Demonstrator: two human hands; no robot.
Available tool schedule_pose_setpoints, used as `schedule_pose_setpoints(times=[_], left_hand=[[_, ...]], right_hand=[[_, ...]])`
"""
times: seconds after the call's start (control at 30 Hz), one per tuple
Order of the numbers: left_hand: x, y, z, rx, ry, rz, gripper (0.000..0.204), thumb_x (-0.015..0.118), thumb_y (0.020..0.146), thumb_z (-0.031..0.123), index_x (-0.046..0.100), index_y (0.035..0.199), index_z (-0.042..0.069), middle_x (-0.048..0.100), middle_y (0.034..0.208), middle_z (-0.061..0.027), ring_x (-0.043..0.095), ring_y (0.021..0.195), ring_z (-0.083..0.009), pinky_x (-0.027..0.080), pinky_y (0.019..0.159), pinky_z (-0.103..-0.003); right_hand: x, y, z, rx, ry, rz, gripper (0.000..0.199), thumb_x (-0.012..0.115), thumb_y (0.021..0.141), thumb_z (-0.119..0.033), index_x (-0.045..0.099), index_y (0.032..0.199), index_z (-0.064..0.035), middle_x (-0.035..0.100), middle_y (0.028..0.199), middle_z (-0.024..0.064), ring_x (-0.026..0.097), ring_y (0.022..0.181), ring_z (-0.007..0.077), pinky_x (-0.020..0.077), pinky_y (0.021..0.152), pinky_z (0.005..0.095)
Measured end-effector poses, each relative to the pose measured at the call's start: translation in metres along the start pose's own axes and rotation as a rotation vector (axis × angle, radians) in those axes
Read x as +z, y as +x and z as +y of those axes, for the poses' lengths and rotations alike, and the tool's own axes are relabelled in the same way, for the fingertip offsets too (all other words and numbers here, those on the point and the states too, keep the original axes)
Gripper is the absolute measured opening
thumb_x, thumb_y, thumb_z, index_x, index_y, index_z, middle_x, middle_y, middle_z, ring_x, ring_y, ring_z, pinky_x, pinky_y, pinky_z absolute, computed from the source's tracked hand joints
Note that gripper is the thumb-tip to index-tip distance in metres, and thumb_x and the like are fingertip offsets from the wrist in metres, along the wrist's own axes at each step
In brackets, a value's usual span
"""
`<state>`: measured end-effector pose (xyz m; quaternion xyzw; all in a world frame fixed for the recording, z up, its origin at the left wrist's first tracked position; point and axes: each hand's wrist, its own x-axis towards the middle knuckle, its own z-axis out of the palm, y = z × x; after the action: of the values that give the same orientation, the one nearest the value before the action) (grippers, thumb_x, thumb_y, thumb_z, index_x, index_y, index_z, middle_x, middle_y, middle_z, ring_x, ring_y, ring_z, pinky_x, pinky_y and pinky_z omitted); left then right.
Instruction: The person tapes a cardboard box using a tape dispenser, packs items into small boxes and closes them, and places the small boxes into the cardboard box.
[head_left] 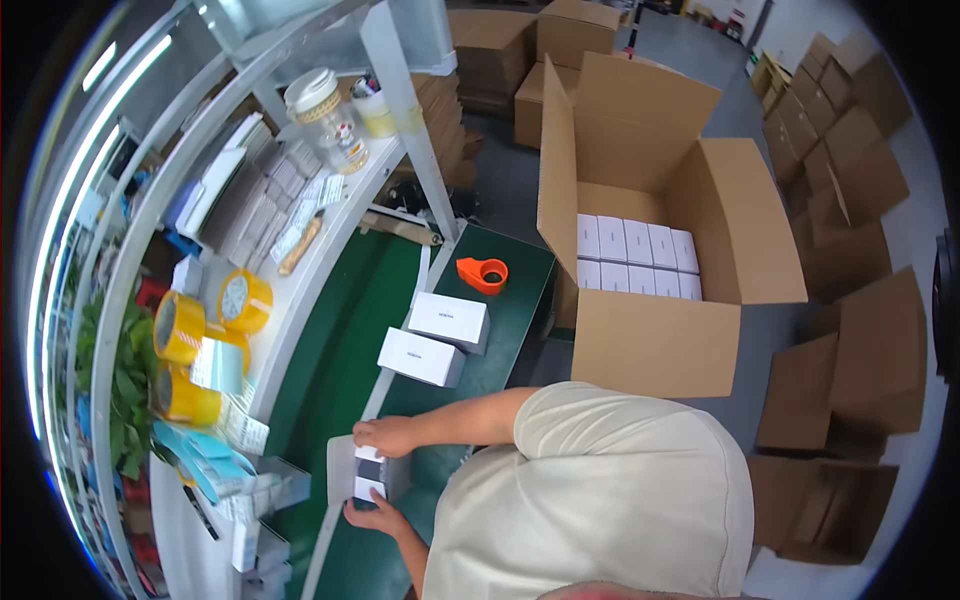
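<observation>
A white box with its flap raised stands at the edge of the green bench, between my two hands. Inside it, white pieces show at both ends with a dark grey gap between them. My right hand is closed on the far end of the box, fingertips at its rim. At the near end, my left hand grips it with the thumb on top; some of its fingers are hidden. Beyond the right hand lie two closed white boxes, side by side. An orange tape dispenser rests farther along.
A large open carton holding rows of small white boxes stands beyond the bench. To the left, a white shelf carries yellow tape rolls, a clear jar and paper stacks. Several empty cartons line the right.
</observation>
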<state>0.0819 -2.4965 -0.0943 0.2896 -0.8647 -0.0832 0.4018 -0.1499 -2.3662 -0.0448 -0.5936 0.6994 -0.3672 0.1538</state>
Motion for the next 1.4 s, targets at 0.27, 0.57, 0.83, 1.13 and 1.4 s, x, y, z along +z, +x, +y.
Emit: schedule_pose_setpoints(times=[0.27, 0.57, 0.83, 1.13, 1.4], left_hand=[[-0.014, 0.022, -0.048, 0.246, -0.486, -0.652, 0.077, 0.077, 0.089, 0.03, 0.039, 0.149, -0.002, 0.031, 0.155, -0.0322, 0.037, 0.14, -0.0489, 0.034, 0.115, -0.057], [-0.045, 0.044, 0.038, 0.319, 0.172, -0.701, 0.077, 0.068, 0.095, 0.03, 0.032, 0.157, 0.001, 0.029, 0.159, -0.0344, 0.032, 0.143, -0.0544, 0.032, 0.117, -0.057], [-0.053, 0.037, 0.044, 0.228, 0.06, -0.805, 0.071, 0.063, 0.098, 0.024, 0.031, 0.158, 0.002, 0.025, 0.159, -0.0372, 0.028, 0.144, -0.0563, 0.026, 0.119, -0.062], [-0.047, 0.041, 0.038, 0.211, -0.04, -0.675, 0.074, 0.061, 0.098, 0.034, 0.03, 0.158, 0.002, 0.025, 0.163, -0.0296, 0.027, 0.148, -0.0501, 0.021, 0.121, -0.058], [-0.047, 0.13, -0.056, -0.356, -0.067, -0.101, 0.078, 0.079, 0.085, 0.025, 0.042, 0.15, 0.0, 0.028, 0.158, -0.0334, 0.036, 0.143, -0.0505, 0.034, 0.116, -0.051]], right_hand=[[-0.02, -0.01, 0.031, -0.323, 0.133, -0.056, 0.066, 0.078, 0.083, -0.037, 0.051, 0.134, -0.0046, 0.042, 0.149, 0.0213, 0.04, 0.142, 0.0452, 0.0456, 0.107, 0.05], [-0.033, 0.028, -0.003, -0.571, -0.399, -0.322, 0.072, 0.072, 0.086, -0.055, 0.05, 0.141, -0.0135, 0.042, 0.152, 0.019, 0.044, 0.134, 0.0443, 0.0449, 0.104, 0.0562], [-0.02, 0.031, 0.006, -0.638, -0.476, -0.353, 0.08, 0.06, 0.09, -0.066, 0.043, 0.154, -0.0202, 0.038, 0.156, 0.0204, 0.045, 0.134, 0.0447, 0.0423, 0.102, 0.0577], [-0.025, 0.0, -0.029, -0.29, -0.688, -0.329, 0.089, 0.074, 0.082, -0.05, 0.039, 0.156, -0.0148, 0.048, 0.149, 0.0206, 0.047, 0.137, 0.0375, 0.0391, 0.107, 0.0519], [-0.1, -0.094, -0.083, 0.436, -0.976, -0.188, 0.076, 0.074, 0.085, -0.042, 0.05, 0.145, -0.0033, 0.055, 0.136, 0.0257, 0.053, 0.125, 0.0385, 0.0431, 0.101, 0.0467]])
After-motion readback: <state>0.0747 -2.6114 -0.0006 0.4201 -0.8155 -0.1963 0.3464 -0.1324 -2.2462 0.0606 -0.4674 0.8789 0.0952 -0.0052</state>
